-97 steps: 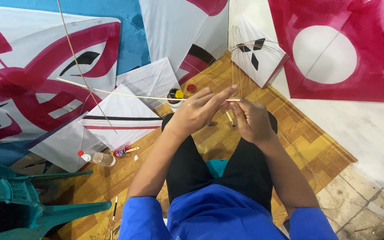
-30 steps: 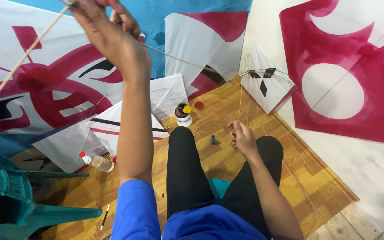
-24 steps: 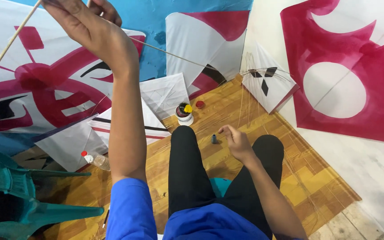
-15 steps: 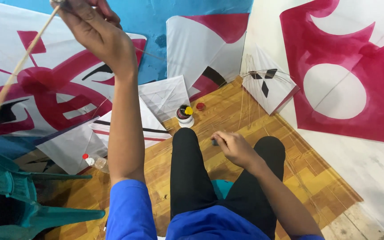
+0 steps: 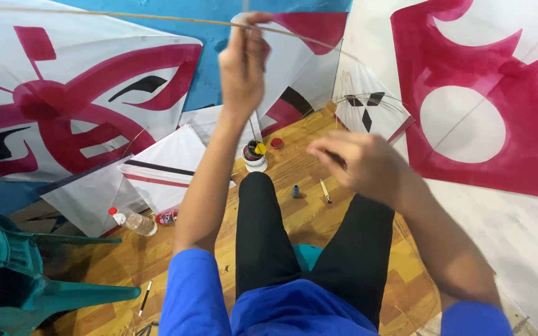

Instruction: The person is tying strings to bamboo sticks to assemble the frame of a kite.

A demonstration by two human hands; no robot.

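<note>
The left hand point(image 5: 242, 65) has swung the thin bamboo stick point(image 5: 126, 17) level overhead, grip pinched on it; the right hand point(image 5: 359, 165) has risen off the lap, fingers curled, contents unclear.

White kites point(image 5: 76, 106) at the upper left are marked with magenta and black shapes; blue is seen behind them. A smaller white kite point(image 5: 172, 163) is crossed by black and red stripes. A teal plastic chair point(image 5: 26, 274) is seen lower left. The wooden floor point(image 5: 309, 214) is honey-brown. Blue sleeves point(image 5: 194, 298) and black trousers point(image 5: 263, 236) are worn.
</note>
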